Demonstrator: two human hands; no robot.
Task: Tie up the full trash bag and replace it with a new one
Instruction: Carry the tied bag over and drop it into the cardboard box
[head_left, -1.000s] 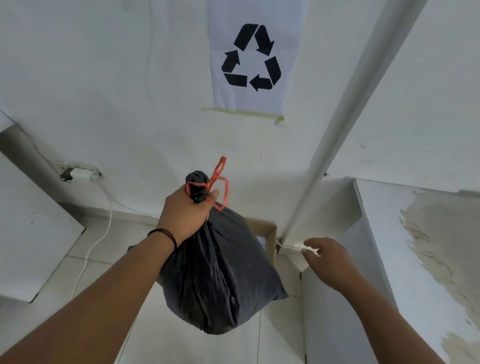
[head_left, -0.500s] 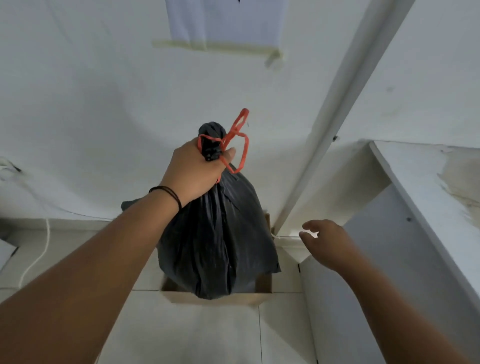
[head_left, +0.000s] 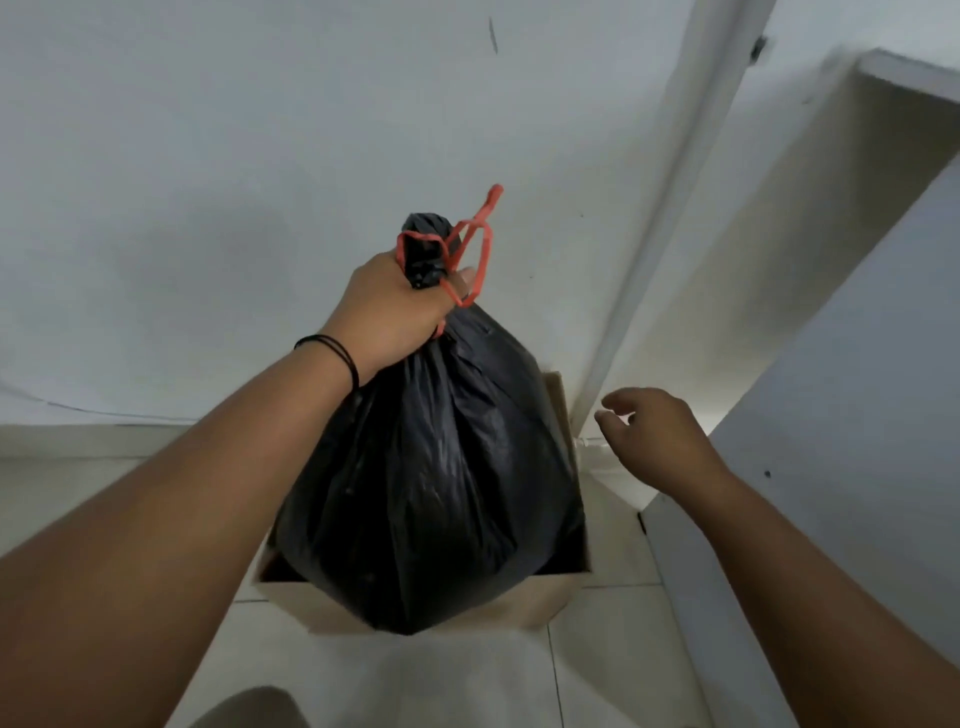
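A cardboard box (head_left: 545, 597) stands on the tiled floor (head_left: 519, 686).

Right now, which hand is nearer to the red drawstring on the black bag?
Left. The left hand grips the bag neck right at the red drawstring; the right hand hangs open off to the side, touching nothing.

A big white wall (head_left: 218, 171) fills the top and the left. It has a small dark mark (head_left: 492, 35) high up. A white pipe (head_left: 670, 208) runs down the wall to the floor. The floor (head_left: 613, 670) has pale square tiles with thin lines between them. A white cabinet (head_left: 852, 395) stands on the right side. The light is soft and dim.
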